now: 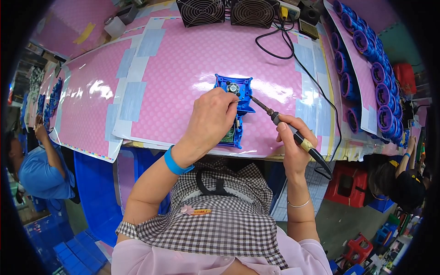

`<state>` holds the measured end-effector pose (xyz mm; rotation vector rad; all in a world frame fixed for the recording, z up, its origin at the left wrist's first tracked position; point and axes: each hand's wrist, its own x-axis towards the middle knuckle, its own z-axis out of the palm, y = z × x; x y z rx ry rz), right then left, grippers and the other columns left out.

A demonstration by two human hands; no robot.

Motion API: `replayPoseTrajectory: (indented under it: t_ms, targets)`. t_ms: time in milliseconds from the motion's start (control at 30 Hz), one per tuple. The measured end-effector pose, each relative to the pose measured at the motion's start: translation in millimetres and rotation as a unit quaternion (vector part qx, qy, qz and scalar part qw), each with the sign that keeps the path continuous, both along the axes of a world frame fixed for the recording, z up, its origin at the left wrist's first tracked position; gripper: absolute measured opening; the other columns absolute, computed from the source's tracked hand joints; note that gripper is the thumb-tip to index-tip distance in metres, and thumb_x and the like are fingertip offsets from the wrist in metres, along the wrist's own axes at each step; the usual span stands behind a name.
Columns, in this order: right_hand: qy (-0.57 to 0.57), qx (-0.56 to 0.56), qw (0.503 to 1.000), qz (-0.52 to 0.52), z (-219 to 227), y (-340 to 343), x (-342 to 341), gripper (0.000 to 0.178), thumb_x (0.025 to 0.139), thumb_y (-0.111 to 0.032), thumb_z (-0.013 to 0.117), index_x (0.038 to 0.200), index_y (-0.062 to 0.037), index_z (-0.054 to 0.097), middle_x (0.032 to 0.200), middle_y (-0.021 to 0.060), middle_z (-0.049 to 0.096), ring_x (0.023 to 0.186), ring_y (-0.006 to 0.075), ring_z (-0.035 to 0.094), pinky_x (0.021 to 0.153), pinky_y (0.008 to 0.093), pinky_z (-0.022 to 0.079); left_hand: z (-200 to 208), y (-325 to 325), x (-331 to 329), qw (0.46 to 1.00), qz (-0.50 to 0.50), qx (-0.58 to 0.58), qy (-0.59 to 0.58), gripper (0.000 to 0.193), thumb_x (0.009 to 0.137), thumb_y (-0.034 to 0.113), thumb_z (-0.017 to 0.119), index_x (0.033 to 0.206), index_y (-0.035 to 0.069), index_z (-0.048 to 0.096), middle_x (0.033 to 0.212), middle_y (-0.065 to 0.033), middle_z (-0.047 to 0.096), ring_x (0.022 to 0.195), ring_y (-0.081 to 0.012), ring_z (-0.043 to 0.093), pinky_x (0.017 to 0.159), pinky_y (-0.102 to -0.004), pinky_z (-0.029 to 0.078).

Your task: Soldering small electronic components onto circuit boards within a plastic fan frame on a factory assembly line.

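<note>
A soldering iron (293, 130) lies in the closed grip of my right hand (297, 142), its tip pointing up and left to the right edge of a blue plastic housing (247, 85). Inside that housing sits a small round speaker (233, 88). My left hand (213, 112) is over the housing's lower left part, fingers pinched together near the speaker; a thin piece, perhaps a wire, shows at the fingertips, too small to make out. Just below, partly behind my left hand, is a second blue housing part with a green circuit board (228, 136).
Two black fans (201, 11) stand at the table's far edge. The iron's black cord (327, 98) runs along the right side. Many blue round housings (385, 94) fill a raised shelf on the right. A blue bin (94, 197) is at left. Co-workers (43, 167) sit on both sides.
</note>
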<state>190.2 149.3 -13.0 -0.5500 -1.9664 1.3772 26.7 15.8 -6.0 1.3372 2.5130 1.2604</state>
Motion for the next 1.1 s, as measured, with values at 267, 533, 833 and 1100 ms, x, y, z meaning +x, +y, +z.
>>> replayPoseTrajectory:
  t_ms: [267,533,833,1100]
  targets:
    - [0.009,-0.006,1.0,0.004,-1.0,0.9,0.2,0.017,0.087,-0.003,0.065,0.101,0.0038,0.068,0.08,0.0078,0.065,0.06,0.0098,0.057,0.055,0.0212,0.043,1.0,1.4,-0.4,1.0,0.002,-0.004,0.005,0.011,0.08,0.006,0.061,0.084,0.0,0.068,0.077,-0.0165,0.061,0.076,-0.0337,0.061,0.067,-0.0451,0.049]
    - [-0.018,0.021,1.0,0.006,0.2,-2.3,-7.4,0.016,0.086,-0.004,0.066,0.099,0.0031,0.07,0.074,0.0044,0.066,0.058,0.0062,0.057,0.052,0.0188,0.043,1.7,1.7,-0.1,1.0,0.0,-0.011,0.003,0.01,0.08,0.006,0.061,0.084,0.0,0.068,0.078,-0.0165,0.061,0.076,-0.0337,0.061,0.067,-0.0454,0.048]
    - [-0.03,-0.005,1.0,0.007,5.9,-4.4,-3.3,0.017,0.086,-0.004,0.066,0.1,0.004,0.069,0.073,0.0056,0.066,0.057,0.0081,0.057,0.052,0.0196,0.043,1.1,0.6,0.1,1.0,0.004,-0.014,0.007,0.01,0.08,0.005,0.06,0.084,-0.001,0.067,0.078,-0.0165,0.06,0.076,-0.0342,0.061,0.067,-0.0455,0.048]
    - [0.019,-0.071,0.997,-0.014,6.5,-3.0,-0.7,0.015,0.085,-0.003,0.068,0.099,0.0019,0.07,0.079,0.0039,0.064,0.059,0.0057,0.056,0.051,0.0184,0.041,-1.9,1.9,-0.7,1.0,0.011,-0.007,0.013,0.011,0.079,0.005,0.062,0.086,-0.001,0.069,0.079,-0.0162,0.062,0.075,-0.0329,0.062,0.067,-0.0429,0.049]
